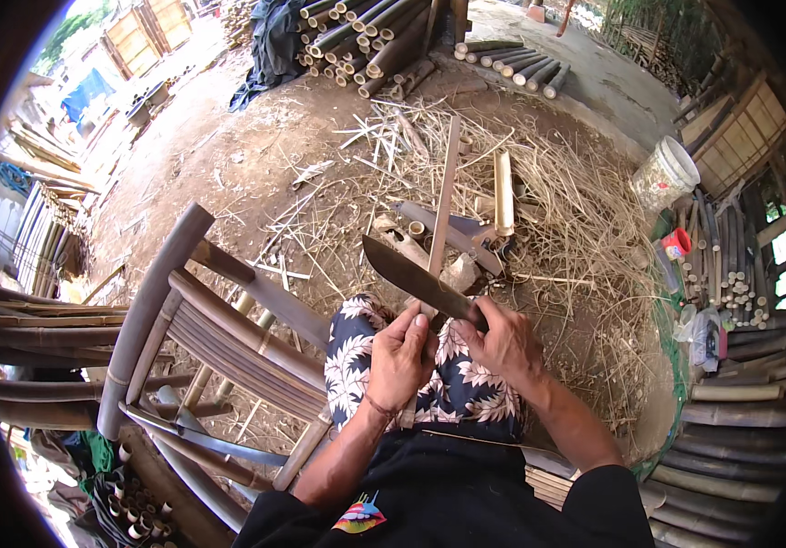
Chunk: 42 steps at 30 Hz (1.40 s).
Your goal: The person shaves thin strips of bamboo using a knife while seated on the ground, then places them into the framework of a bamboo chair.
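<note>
Our left hand [399, 356] has its fingers [408, 321] closed around a long bamboo slat [443, 215], pinching it low, just above our lap, while our right hand [503, 342] wraps its fingers [482, 317] shut on the handle of a heavy knife [411, 272]. The blade lies across the slat, its tip pointing up and to the left of it, its edge meeting the slat just above our left hand. We judge the slat light, stiff and springy along its length, with splintery edges and a smooth skin that may slip, so it is best held low and firmly, close to the blade but with the fingers behind the edge. The knife looks weighty and dark, and wants a full grip at the handle. Left of the slat stands a bamboo chair [220, 338], near our knee. Beyond the slat, the dirt ground [229, 155] is strewn with shavings [557, 228] and cut offcuts; farther off lie stacked bamboo poles [366, 46]. Right of the slat, well apart, a plastic jar [664, 173] stands by more stacked poles.
</note>
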Available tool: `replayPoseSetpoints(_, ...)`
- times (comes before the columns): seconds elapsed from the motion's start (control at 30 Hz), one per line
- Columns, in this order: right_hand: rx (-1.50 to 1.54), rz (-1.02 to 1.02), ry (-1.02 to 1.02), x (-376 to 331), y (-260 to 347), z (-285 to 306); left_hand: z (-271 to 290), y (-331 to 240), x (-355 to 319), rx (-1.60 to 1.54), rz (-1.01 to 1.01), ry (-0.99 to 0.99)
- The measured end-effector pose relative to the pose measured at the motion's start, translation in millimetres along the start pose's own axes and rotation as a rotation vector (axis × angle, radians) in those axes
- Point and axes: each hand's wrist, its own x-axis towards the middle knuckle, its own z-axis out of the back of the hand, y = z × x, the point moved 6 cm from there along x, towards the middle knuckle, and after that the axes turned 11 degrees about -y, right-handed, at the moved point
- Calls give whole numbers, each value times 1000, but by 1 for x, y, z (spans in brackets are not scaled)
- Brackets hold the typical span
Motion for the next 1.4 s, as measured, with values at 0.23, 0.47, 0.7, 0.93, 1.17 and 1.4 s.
replayPoseSetpoints(0.23,-80,-368,5,57,-77,15,8,16,-41,232,-7,38)
replayPoseSetpoints(0.47,-89,-374,-132,97,-109,56,43,35,-53,-141,225,173)
replayPoseSetpoints(0.7,32,120,108,5,18,-12,14,25,9,-545,441,64)
replayPoseSetpoints(0.93,-60,-16,77,21,-26,-19,14,30,-21,-325,378,133)
replayPoseSetpoints(1.17,-164,-208,174,51,-79,-19,47,38,-70,-271,454,155)
replayPoseSetpoints(1.4,-105,-418,-56,79,-132,34,87,52,-88,-253,423,45)
